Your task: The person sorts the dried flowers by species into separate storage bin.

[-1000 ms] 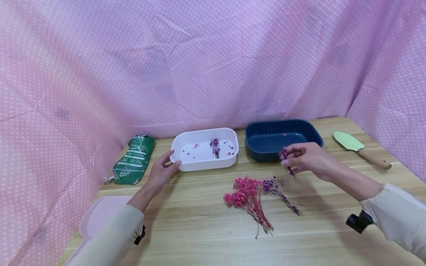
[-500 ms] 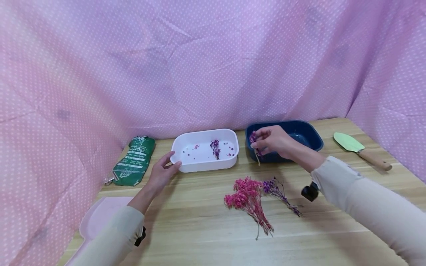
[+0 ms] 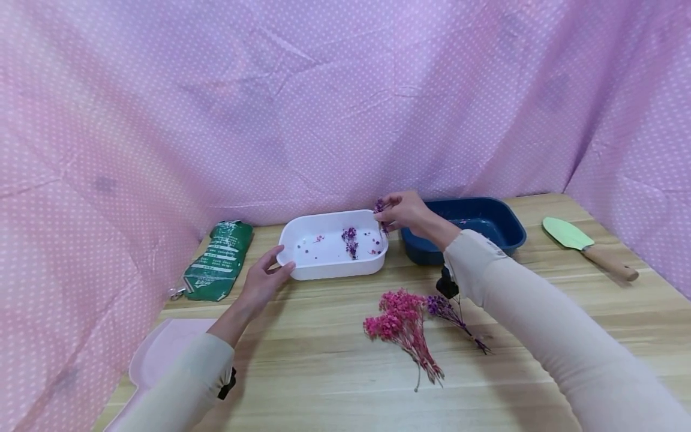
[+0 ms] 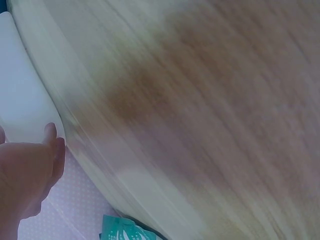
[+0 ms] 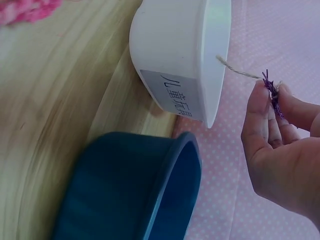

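In the head view my right hand (image 3: 405, 213) pinches a small bunch of purple dried flowers (image 3: 380, 207) above the right end of the white tub (image 3: 329, 273). The right wrist view shows the thumb and fingertips on its purple stems (image 5: 273, 95), with a length of twine (image 5: 237, 72) trailing toward the tub. My left hand (image 3: 264, 277) rests against the tub's left corner, thumb on the front wall and fingers at the end. Inside the tub lie another purple bunch (image 3: 350, 243) and several loose petals.
A dark blue tub (image 3: 496, 225) stands right of the white one. Pink dried flowers (image 3: 402, 318) and purple dried flowers (image 3: 445, 309) lie in front. Beyond are a green-bladed trowel (image 3: 588, 243), a green bag (image 3: 218, 261) and a pink flat item (image 3: 167, 342). Polka-dot cloth (image 3: 345, 120) hangs behind.
My right hand has carried the purple bunch leftward, from in front of the blue tub, across its left end, to above the white tub's right end. The left hand has stayed put.
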Demonstrator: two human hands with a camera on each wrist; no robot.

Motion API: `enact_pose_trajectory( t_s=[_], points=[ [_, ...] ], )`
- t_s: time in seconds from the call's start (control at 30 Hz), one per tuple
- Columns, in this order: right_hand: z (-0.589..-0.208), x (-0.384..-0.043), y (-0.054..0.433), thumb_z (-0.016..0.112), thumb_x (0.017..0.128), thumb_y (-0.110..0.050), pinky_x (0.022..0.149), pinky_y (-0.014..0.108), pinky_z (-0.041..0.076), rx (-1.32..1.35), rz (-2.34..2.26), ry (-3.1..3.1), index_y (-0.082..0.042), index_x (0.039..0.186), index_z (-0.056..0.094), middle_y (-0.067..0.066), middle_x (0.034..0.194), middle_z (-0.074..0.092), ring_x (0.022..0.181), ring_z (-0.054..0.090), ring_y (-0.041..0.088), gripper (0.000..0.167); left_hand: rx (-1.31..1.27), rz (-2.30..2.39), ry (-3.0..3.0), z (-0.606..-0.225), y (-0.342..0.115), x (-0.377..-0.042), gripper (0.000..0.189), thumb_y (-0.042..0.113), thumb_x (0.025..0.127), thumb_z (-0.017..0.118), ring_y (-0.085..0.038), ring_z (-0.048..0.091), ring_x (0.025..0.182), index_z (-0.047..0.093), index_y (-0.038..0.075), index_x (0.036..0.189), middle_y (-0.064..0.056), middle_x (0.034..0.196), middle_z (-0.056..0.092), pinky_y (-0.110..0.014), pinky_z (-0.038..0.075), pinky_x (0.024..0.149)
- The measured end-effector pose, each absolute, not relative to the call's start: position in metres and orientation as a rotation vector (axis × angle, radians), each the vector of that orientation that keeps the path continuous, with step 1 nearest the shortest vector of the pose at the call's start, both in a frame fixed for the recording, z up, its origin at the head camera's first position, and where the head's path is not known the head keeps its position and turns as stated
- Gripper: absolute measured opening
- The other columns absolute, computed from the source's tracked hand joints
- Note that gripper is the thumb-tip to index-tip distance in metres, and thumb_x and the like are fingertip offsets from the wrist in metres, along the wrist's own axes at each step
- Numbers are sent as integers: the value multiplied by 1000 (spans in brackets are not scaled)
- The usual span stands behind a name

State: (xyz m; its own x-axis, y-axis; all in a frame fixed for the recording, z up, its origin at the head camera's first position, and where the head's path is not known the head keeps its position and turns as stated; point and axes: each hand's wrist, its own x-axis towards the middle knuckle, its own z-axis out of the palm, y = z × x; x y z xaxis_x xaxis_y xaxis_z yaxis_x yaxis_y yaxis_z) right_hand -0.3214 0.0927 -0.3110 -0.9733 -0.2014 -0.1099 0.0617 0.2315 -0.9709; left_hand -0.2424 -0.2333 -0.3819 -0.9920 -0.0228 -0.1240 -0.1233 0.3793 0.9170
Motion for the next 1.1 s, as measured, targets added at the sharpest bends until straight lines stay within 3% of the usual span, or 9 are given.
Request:
enact_pose_trajectory(
  t_s=[0.27, 0.5, 0.9, 1.1],
  points=[
    [-317, -329, 66, 70, 85, 2, 76, 40, 59, -157, -1780, 2295, 6, 109, 61, 13, 88, 65, 68, 64, 21, 25, -120, 1669, 2559, -381, -234, -243, 69, 33, 94, 62, -33, 40, 134, 28, 20, 152, -14, 154, 30, -41, 41, 106],
    [-322, -331, 56, 69, 85, 5, 80, 42, 58, -158, -1731, 2322, 8, 103, 62, 13, 86, 63, 66, 63, 20, 20, -105, 1669, 2557, -382, -234, -244, 68, 31, 95, 62, -34, 40, 134, 28, 18, 152, -15, 153, 31, -42, 40, 106],
    [-325, -330, 58, 62, 89, 5, 82, 44, 57, -193, -1725, 2327, 15, 111, 58, 29, 100, 62, 67, 65, 23, 24, -107, 1694, 2542, -382, -235, -243, 69, 30, 94, 62, -34, 41, 134, 27, 18, 153, -15, 153, 31, -41, 40, 106],
    [-317, -322, 76, 61, 92, -1, 79, 41, 58, -255, -1672, 2375, 11, 109, 60, 24, 95, 63, 70, 65, 23, 21, -101, 1700, 2538, -383, -236, -243, 71, 33, 93, 63, -33, 41, 134, 28, 19, 153, -15, 153, 31, -41, 40, 106]
  ],
)
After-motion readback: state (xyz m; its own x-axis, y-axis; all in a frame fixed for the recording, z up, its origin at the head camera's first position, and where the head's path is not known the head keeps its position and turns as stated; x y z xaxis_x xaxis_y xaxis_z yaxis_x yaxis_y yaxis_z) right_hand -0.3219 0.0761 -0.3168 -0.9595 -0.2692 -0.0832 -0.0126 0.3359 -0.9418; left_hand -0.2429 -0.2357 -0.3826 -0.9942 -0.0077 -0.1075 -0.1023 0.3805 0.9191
